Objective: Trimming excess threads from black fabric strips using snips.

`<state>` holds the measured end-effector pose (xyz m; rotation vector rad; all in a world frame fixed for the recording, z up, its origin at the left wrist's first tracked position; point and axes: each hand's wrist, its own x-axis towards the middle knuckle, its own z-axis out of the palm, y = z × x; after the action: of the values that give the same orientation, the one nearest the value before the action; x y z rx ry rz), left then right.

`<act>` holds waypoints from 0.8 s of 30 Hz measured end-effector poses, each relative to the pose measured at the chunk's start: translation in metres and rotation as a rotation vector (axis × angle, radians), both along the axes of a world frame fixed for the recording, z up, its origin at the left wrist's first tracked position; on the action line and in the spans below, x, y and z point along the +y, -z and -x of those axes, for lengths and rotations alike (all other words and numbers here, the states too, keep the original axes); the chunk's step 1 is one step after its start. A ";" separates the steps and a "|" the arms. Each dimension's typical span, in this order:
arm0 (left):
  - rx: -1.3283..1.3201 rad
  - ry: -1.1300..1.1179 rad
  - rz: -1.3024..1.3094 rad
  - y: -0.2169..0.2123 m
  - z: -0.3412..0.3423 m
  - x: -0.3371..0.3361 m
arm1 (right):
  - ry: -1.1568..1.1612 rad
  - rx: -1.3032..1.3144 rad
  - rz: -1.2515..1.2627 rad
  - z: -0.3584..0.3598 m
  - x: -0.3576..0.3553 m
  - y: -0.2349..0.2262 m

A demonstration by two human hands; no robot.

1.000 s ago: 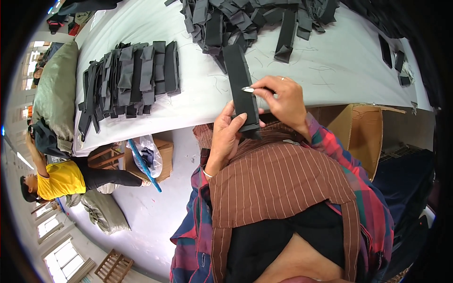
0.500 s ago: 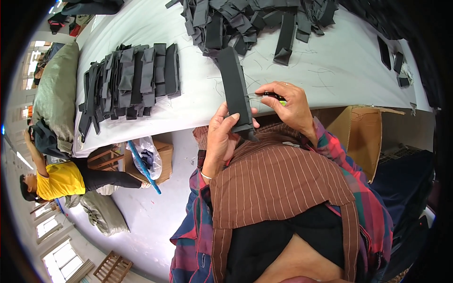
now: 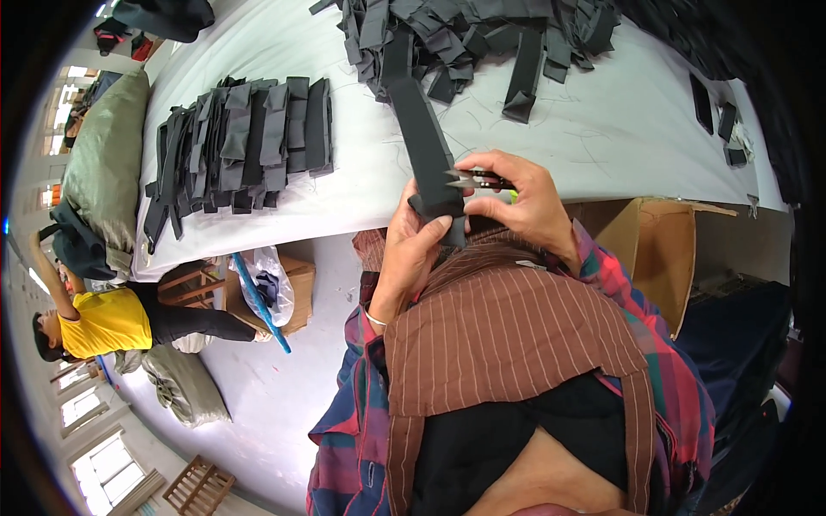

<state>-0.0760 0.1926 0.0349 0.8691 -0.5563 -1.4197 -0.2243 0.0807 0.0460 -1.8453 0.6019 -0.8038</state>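
My left hand point(image 3: 411, 245) grips the lower end of a dark grey fabric strip point(image 3: 422, 133), thumb on top. Upward from there the strip runs over the table edge, its far end reaching the heap. Held in my right hand point(image 3: 527, 196) is a pair of thread snips point(image 3: 482, 180) with dark handles and pointed metal blades. The blades lie over the strip's right edge, just above my left fingers; whether they touch the cloth I cannot tell. A bit of yellow-green shows under my right fingers.
On the white-covered table point(image 3: 344, 193) lie a row of dark strips point(image 3: 249, 142), a loose heap of strips point(image 3: 482, 43) and loose threads. A cardboard box point(image 3: 662, 249) stands under the table at right. At left are a stuffed sack point(image 3: 107, 163) and a person in yellow point(image 3: 112, 322).
The strip's lower end is now folded over near my left thumb. The snips' blades have moved onto the strip, and my right fingers have shifted slightly left.
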 end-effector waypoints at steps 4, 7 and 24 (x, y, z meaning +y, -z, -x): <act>-0.003 -0.103 -0.017 0.007 0.005 0.000 | -0.090 0.047 0.162 -0.008 0.003 -0.001; -0.034 -0.102 -0.035 0.005 0.006 0.001 | -0.059 0.075 0.167 -0.009 0.004 0.003; -0.545 -0.270 -0.019 0.013 0.005 0.002 | -0.055 0.124 0.422 -0.014 0.005 -0.011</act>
<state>-0.0809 0.1947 0.0214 1.3059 -0.7983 -0.9389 -0.2098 0.0862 0.0573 -2.3000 0.4809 -0.8295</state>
